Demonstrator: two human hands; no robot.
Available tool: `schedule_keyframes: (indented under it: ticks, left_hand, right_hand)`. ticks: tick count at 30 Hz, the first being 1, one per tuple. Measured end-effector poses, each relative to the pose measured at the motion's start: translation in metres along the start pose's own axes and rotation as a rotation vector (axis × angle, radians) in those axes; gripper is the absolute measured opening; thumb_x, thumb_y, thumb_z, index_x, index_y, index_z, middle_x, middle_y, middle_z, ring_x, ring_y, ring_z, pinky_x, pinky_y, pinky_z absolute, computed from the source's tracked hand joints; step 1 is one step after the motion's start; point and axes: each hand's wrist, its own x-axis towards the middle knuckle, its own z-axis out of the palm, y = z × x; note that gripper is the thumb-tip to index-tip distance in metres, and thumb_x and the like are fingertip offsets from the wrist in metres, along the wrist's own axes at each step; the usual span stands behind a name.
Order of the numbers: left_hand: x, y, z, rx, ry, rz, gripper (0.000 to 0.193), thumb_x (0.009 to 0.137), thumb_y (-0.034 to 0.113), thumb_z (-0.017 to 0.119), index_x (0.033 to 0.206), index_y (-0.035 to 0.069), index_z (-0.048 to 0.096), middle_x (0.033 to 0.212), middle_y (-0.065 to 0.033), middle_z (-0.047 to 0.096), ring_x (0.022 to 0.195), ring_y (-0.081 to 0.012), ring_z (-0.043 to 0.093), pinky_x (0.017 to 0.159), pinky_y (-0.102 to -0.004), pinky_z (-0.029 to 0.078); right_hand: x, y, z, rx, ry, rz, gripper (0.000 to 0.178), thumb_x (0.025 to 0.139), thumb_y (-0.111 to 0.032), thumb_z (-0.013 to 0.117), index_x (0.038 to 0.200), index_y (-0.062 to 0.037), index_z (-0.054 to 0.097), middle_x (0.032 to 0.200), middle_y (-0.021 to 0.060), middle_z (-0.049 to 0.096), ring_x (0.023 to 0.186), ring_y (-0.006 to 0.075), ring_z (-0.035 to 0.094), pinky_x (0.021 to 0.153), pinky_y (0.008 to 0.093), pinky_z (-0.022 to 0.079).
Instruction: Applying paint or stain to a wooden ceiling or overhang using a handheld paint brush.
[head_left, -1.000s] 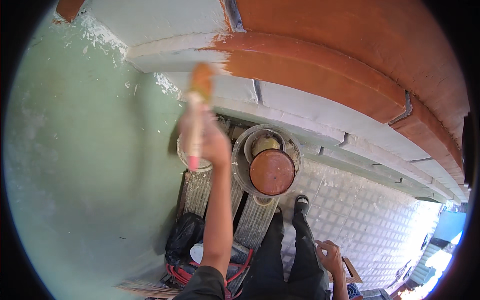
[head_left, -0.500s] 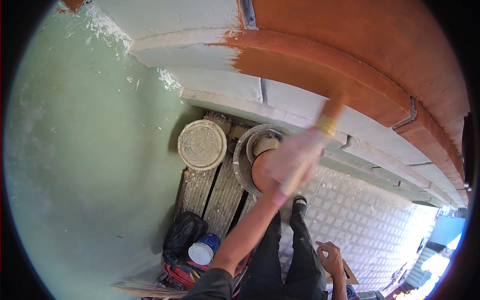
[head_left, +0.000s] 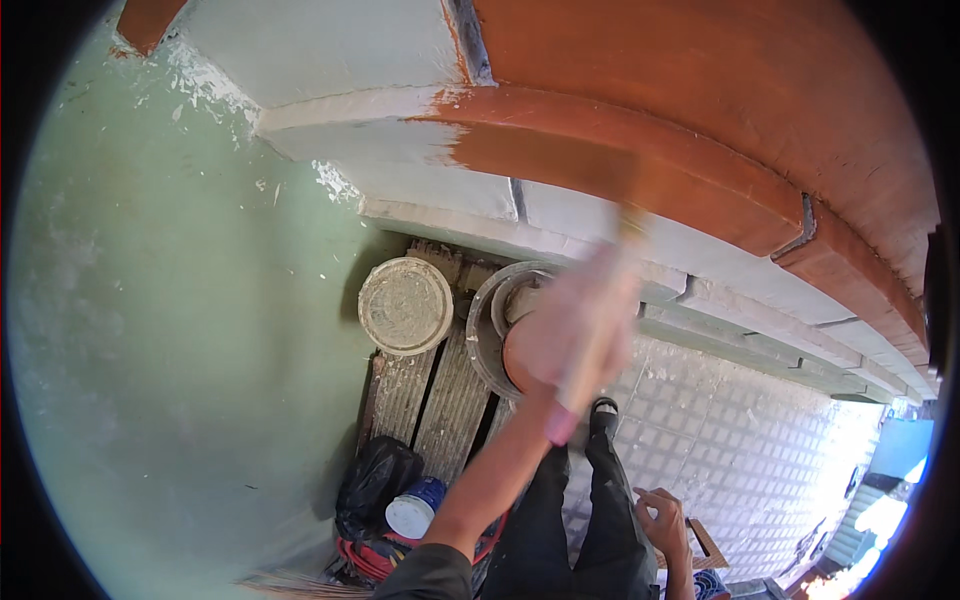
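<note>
My left hand [head_left: 580, 320], blurred by motion, grips a paintbrush [head_left: 592, 345] with a pale wooden handle and a pinkish end. The brush's yellowish ferrule and bristles point up against the orange-brown painted band [head_left: 560, 165] of a stepped, curved ledge. Left of the wet-looking paint, the band's ragged edge meets bare pale grey surface [head_left: 400, 150]. Low beside my right thigh hangs my right hand [head_left: 662, 520], its fingers loosely bent and apart, with nothing visible in it. Partly hidden behind my left hand, an orange paint container [head_left: 515, 360] sits in a grey basin [head_left: 482, 345].
A round, crusted bucket lid [head_left: 405, 307] and the basin rest on a weathered plank bench [head_left: 450, 400]. Nearby are a black plastic bag [head_left: 375, 480], a blue-and-white tub [head_left: 410, 515] and a red hose [head_left: 365, 560]. A green wall [head_left: 200, 350] stands left; tiled floor [head_left: 700, 440] lies right.
My left hand and the brush have swung slightly left and upward along the orange band. The whole view has shifted a little, while my right hand stays beside my thigh.
</note>
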Motion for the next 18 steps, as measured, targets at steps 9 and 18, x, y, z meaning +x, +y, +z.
schedule_keyframes:
  ticks: [9,18]
  left_hand:
    - [0.039,-0.064,-0.024,-0.050,0.391,0.098,0.004,0.090,-0.002,0.071,0.093,-0.003,0.070,0.086,-0.0097,0.069,0.073,-0.0207,0.067,0.063,-0.0346,0.052]
    - [0.028,-0.092,-0.071,0.098,0.537,-0.085,0.016,0.095,0.008,0.070,0.092,-0.008,0.070,0.083,-0.0120,0.069,0.063,-0.0188,0.063,0.055,-0.0315,0.051]
  right_hand:
    - [0.005,-0.004,0.003,-0.010,0.003,-0.019,0.025,0.085,-0.005,0.066,0.107,0.0002,0.076,0.087,0.0202,0.070,0.082,0.0358,0.070,0.076,0.0403,0.055]
    - [0.000,-0.006,0.002,0.031,-0.012,0.028,0.023,0.085,-0.005,0.066,0.105,0.0007,0.076,0.089,0.0200,0.071,0.083,0.0365,0.070,0.078,0.0408,0.055]
